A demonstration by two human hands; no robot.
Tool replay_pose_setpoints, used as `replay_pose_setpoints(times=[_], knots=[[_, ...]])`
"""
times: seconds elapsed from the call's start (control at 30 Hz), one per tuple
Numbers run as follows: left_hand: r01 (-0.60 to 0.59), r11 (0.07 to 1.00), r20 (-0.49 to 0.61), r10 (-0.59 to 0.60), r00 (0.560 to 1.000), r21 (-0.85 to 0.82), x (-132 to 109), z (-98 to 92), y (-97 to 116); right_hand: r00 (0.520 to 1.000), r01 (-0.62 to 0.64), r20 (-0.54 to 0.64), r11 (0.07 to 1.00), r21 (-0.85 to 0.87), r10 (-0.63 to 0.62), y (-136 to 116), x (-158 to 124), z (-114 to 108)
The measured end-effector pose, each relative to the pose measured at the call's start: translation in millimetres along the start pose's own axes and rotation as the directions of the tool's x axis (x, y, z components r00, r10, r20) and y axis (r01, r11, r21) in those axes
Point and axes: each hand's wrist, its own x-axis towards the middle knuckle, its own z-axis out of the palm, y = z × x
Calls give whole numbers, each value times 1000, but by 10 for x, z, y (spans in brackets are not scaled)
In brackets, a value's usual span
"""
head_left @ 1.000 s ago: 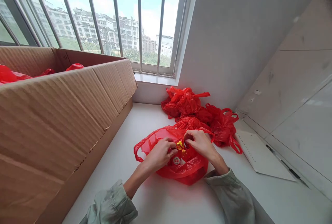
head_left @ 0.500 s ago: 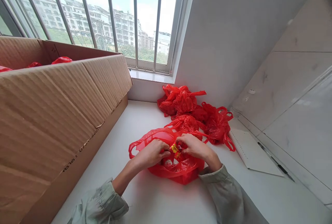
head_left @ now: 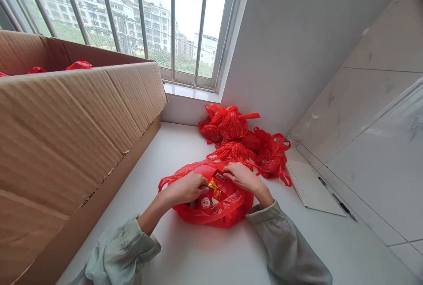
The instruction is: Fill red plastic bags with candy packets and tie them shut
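The dark red packet (head_left: 218, 175) lies just left of the right hand's fingertips, at the far side of the open red bag (head_left: 228, 216), its long axis running mostly crosswise, the left end slightly farther off. The right hand (head_left: 243, 177) is the nearer of the two; its fingers are bent and close together beside the packet's right end, though I cannot tell whether they pinch it, the bag's film or neither. The left hand (head_left: 190, 187) reaches over the bag's left side with fingers curled inward; what they hold, if anything, is hidden. Between the hands, a gold-and-red wrapper (head_left: 214, 186) and a round white label (head_left: 205, 202) show inside the bag, both on the near side of the dark packet. The bag rests on a smooth white tabletop (head_left: 185, 263), bare on its near side. Directly beyond it, a heap of crumpled red bags (head_left: 228, 122) sits against the wall, leaving little room on the far side. A tall cardboard box (head_left: 82, 113) stands to the left, with a bare strip of table between; to the right lie a notepad (head_left: 310, 183) and a pen (head_left: 345, 209).
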Motion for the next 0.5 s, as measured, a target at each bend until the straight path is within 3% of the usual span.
replay_pose_setpoints(times=[0.23,0.37,0.5], knots=[[39,998,-101,-34,994,41,13,-53,33,1000,6,-27,996,89,-4,-33,-70,-94],[68,997,-215,-71,974,-21,70,-40,18,1000,11,8,991,132,-12,-60,-174,-232],[103,991,-247,-122,961,-87,118,-11,-5,999,-7,34,994,109,3,-68,-237,-342]])
